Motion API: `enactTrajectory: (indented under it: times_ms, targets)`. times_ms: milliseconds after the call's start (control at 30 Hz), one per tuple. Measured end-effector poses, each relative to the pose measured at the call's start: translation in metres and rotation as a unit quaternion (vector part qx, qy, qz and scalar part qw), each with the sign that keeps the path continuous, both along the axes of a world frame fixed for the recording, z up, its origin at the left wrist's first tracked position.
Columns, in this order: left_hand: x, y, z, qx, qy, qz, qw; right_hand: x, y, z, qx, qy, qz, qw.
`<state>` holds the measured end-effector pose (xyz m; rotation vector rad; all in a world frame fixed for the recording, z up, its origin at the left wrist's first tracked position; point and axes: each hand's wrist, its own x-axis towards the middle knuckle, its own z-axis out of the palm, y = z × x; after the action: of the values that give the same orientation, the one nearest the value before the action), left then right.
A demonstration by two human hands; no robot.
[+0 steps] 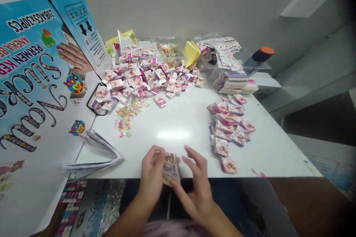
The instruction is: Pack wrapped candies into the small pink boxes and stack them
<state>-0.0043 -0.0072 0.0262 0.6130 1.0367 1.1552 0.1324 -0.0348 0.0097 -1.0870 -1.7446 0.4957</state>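
A small printed packet or card stack (170, 168) with colourful nail-like pictures is at the table's front edge. My left hand (152, 174) grips it along its left side, thumb on top. My right hand (196, 181) is at its right, the thumb at the packet's lower edge and the other fingers raised and apart. Small pink and white boxes (160, 100) are heaped beyond my hands at the back left. More such boxes (221, 146) lie in a group to the right. Little wrapped candies (128, 114) are scattered on the left of the white table (178, 118).
A big printed carton (36, 81) stands at the left, with folded papers (111, 161) beside it. At the back are a clear tray of candies (167, 49), yellow paper (191, 53), sticker sheets (226, 50), stacked boxes (232, 81) and a dark orange-topped object (261, 55).
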Motion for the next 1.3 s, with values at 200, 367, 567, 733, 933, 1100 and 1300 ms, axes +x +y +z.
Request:
enactTrajectory:
  times_ms: [200,367,567,733,933,1100,1300]
  targets:
    - [0.009,-0.008,0.003,0.099,0.175,-0.063,0.978,-0.016,0.0,-0.012,-0.32,0.269,0.048,0.907]
    - [0.004,-0.002,-0.007,0.146,0.303,-0.016,0.942,-0.008,0.007,-0.001,-0.37,0.429,0.132,0.813]
    - [0.011,0.028,-0.029,0.096,0.231,-0.094,0.964,0.004,0.023,-0.021,-0.353,0.242,0.027,0.903]
    - [0.02,0.107,-0.038,0.206,0.477,-0.026,0.854,0.017,0.039,-0.045,-0.187,0.113,-0.153,0.964]
    - [0.031,0.188,-0.047,0.239,0.631,-0.045,0.736,0.046,0.037,-0.062,-0.106,0.112,-0.1,0.983]
    - [0.04,0.181,-0.054,0.259,0.694,-0.088,0.666,0.078,0.018,-0.069,-0.096,0.082,-0.073,0.989]
    - [0.04,0.157,-0.06,0.278,0.716,-0.083,0.635,0.107,0.027,-0.075,-0.187,0.062,-0.076,0.977]
